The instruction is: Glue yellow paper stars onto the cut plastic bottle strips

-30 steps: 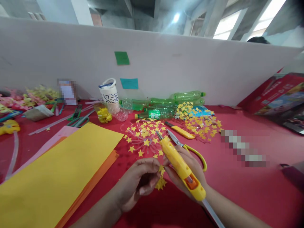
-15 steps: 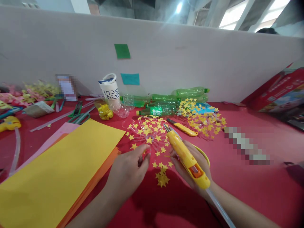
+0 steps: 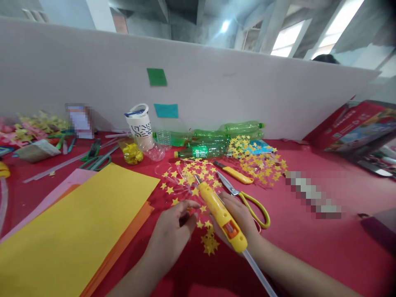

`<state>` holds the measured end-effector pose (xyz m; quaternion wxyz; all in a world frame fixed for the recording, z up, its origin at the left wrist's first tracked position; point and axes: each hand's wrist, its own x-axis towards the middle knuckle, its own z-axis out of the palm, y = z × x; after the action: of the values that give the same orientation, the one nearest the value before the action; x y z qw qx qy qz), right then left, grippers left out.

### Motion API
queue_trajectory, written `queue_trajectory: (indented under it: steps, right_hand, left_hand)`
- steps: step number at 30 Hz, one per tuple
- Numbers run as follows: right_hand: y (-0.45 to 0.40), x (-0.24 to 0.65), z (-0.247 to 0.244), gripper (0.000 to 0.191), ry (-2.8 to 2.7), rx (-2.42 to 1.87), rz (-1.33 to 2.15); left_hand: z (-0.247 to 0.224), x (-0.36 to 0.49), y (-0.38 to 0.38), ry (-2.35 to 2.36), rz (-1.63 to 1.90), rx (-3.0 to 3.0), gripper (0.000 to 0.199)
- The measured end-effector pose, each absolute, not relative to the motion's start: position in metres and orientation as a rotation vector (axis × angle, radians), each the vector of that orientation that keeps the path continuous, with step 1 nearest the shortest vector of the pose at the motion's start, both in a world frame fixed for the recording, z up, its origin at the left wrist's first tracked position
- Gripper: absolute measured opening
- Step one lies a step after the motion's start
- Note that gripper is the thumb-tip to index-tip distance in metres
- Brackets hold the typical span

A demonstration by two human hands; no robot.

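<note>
My right hand (image 3: 243, 214) is wrapped round a yellow hot glue gun (image 3: 218, 208), its metal nozzle pointing away from me and to the left. A clear glue stick (image 3: 258, 270) sticks out of its rear end. My left hand (image 3: 170, 233) is beside the gun, thumb and index finger apart, with nothing visible between them. Small yellow paper stars (image 3: 210, 243) lie in a pile between my hands. Beyond the nozzle, more stars sit on the splayed clear strips of a cut plastic piece (image 3: 177, 187). Scissors (image 3: 256, 210) with yellow handles lie just right of my right hand.
Yellow paper (image 3: 80, 222) covers orange and pink sheets on the left. A yellow utility knife (image 3: 236, 173) and another star-covered clear piece (image 3: 262, 163) lie ahead. Green plastic bottles (image 3: 213, 150) and a white cup (image 3: 139, 126) stand along the white partition (image 3: 198, 90).
My right hand has brought the glue gun leftward, its nozzle now over the star-covered piece, uncovering the scissors. My left thumb and index finger have parted. The view has shifted slightly.
</note>
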<state>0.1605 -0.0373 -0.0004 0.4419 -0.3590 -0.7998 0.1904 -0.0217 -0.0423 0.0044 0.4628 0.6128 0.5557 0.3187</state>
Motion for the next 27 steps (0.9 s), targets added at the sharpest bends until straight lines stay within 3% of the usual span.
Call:
queue_trajectory:
  steps: [14,27]
  right_hand:
    - [-0.032,0.152,-0.007,0.014,-2.035,-0.947,0.428]
    - [-0.032,0.148,-0.009,0.015,-2.001,-0.96,0.369]
  left_hand:
    - [0.014,-0.019,-0.045,1.224,0.861,1.328,0.023]
    - [0.014,-0.015,-0.043,1.233,0.871,1.308,0.021]
